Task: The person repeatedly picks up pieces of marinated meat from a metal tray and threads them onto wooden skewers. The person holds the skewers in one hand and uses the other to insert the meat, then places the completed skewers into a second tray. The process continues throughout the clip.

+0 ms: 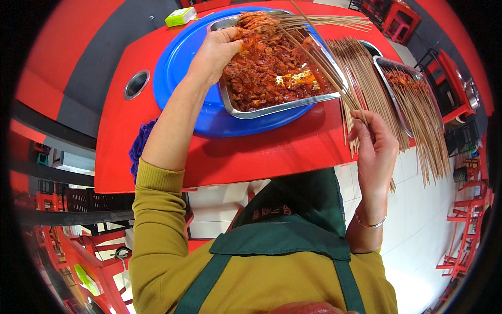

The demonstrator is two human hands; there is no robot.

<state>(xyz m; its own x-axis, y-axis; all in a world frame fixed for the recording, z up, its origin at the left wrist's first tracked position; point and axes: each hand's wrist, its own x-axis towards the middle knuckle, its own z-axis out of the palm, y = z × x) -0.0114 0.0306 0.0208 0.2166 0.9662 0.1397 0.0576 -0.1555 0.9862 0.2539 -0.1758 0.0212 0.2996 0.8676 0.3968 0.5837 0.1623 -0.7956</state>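
My left hand (219, 53) pinches some red-sauced meat (249, 42) at the left side of a metal tray (251, 114) heaped with the same coated pieces. My right hand (374, 145) is closed around the lower ends of a few thin wooden skewers (333, 80), which slant up and left over the tray. Whether meat is on their far ends cannot be told. Finished-looking skewers with red meat (261, 19) lie across the tray's top edge, their bare sticks (337, 22) pointing right. The tray rests on a blue round plastic lid or tray (176, 98).
Many bare skewers (364, 78) lie on the red table (243, 157) to the right. Beyond them a second metal tray (392, 100) holds loaded skewers (408, 84). A metal-rimmed hole (137, 84), a tissue pack (180, 17) and a purple cloth (142, 145) are at the left.
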